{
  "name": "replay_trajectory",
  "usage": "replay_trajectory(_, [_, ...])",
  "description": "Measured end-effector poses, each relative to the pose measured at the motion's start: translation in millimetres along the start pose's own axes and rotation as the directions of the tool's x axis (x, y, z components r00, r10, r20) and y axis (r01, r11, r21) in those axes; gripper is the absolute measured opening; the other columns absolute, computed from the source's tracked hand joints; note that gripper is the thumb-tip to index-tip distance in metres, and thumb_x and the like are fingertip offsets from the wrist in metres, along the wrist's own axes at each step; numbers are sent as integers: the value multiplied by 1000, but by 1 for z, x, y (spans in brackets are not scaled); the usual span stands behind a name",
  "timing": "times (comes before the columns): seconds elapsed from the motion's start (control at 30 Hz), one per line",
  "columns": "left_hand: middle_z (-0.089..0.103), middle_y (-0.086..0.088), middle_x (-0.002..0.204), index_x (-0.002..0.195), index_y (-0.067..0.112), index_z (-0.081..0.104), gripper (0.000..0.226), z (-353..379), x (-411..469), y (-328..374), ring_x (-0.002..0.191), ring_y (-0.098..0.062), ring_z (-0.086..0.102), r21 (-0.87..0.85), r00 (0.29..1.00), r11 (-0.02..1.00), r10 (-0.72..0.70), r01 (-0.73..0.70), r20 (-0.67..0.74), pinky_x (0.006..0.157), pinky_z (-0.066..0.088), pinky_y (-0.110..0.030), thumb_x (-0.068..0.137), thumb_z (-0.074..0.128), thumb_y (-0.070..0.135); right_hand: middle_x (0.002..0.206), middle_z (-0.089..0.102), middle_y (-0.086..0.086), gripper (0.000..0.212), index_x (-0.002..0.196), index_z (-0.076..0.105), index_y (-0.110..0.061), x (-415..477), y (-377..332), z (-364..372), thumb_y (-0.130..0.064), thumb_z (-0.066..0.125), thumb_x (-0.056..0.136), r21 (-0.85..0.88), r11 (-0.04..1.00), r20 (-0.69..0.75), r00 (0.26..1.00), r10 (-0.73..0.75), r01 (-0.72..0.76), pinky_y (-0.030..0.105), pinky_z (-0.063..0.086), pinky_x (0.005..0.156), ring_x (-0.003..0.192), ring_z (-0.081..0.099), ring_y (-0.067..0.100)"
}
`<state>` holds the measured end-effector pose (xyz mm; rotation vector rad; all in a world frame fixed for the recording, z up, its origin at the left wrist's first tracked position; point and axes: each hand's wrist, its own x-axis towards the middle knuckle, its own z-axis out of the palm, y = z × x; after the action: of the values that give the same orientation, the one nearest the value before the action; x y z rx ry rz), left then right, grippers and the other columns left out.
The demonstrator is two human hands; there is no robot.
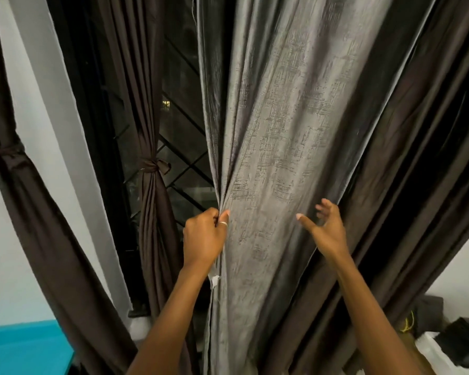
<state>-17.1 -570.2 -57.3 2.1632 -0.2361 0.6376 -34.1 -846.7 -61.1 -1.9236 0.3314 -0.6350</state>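
At far left a brown curtain (pixel 38 212) is seen tied back against the white wall (pixel 52 104); a teal surface (pixel 19 347) is noted below it. A second brown curtain (pixel 157 212) is knotted at mid-height in front of the dark window grille (pixel 184 150). The grey curtain (pixel 276 131) hangs in the middle of the view, loose from top to bottom, its left edge gathered into folds. That bunched edge is gripped by the left hand (pixel 205 236), fingers curled tight round the cloth. The right hand (pixel 326 230) is held open at the panel's right side, fingers spread and slightly bent, nothing held; contact with the cloth cannot be told. Beyond it another dark brown curtain (pixel 417 158) hangs in deep folds, and a black object (pixel 466 345) lies at the lower right. The grey cloth is judged soft and limp, fairly light, with a sheen that may let it slide through a loose pinch. It would best be taken at both side edges at waist height, with folds bunched in the fist rather than pinched flat.
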Motion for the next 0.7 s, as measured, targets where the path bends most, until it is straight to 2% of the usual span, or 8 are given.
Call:
replay_trajectory(0.07, [35,5,46,57,23,29,55,3,-1,0,41,-13,35,-2,1000,1000,8,-8,6,47,28,-30,98,62,35,131,56,-8,92,152,33,-19,2,2,9,-40,85,79,18,999,95,995,39,-41,37,46,107,125,53,15])
replay_trajectory(0.2, [35,4,46,56,22,30,55,5,-3,0,41,-12,34,-8,1000,1000,19,-19,6,48,28,-31,98,62,36,120,62,-4,78,148,40,-16,-2,0,29,-33,82,85,46,998,132,990,45,-51,38,49,106,124,59,20])
replay_trajectory(0.27, [36,3,46,57,21,32,54,4,-4,-1,41,-13,34,-10,1000,1000,29,-29,1,47,29,-31,98,62,37,139,53,2,80,149,40,-16,-3,0,37,-37,82,84,12,1000,78,997,12,-13,38,47,108,132,52,19])
replay_trajectory(0.33, [37,3,47,57,21,33,53,2,-4,-2,42,-13,34,-12,999,999,33,-33,0,47,31,-32,98,62,37,158,35,2,94,155,29,-18,2,0,39,-40,83,82,22,999,32,999,35,-36,43,43,114,142,41,19])
replay_trajectory(0.43, [37,3,48,58,19,34,53,-2,-3,-4,44,-15,36,-8,1000,1000,17,-17,-2,47,36,-36,98,62,39,163,29,0,100,160,16,-23,15,-5,36,-32,82,85,123,987,137,987,82,-99,42,39,116,149,32,19])
replay_trajectory(0.53, [37,2,48,58,19,33,53,-3,-3,-7,44,-16,36,-9,1000,1000,16,-16,-6,47,37,-39,98,62,40,149,45,5,87,157,24,-17,22,-13,33,-20,79,89,197,969,231,968,99,-146,33,46,104,139,45,21])
replay_trajectory(0.63, [35,3,48,57,21,31,54,-6,-3,-6,44,-16,35,-14,1000,1000,19,-19,-18,46,36,-39,98,62,39,113,62,-6,58,141,44,-11,18,-16,33,-12,74,92,216,969,203,976,74,-118,20,53,86,106,64,11])
replay_trajectory(0.7, [33,4,48,57,23,29,55,-7,-2,-8,43,-15,33,-10,1000,1000,18,-18,-20,46,32,-35,98,62,39,109,70,-3,47,133,54,-8,11,-7,30,-13,75,91,270,956,162,984,72,-114,29,59,89,100,70,12])
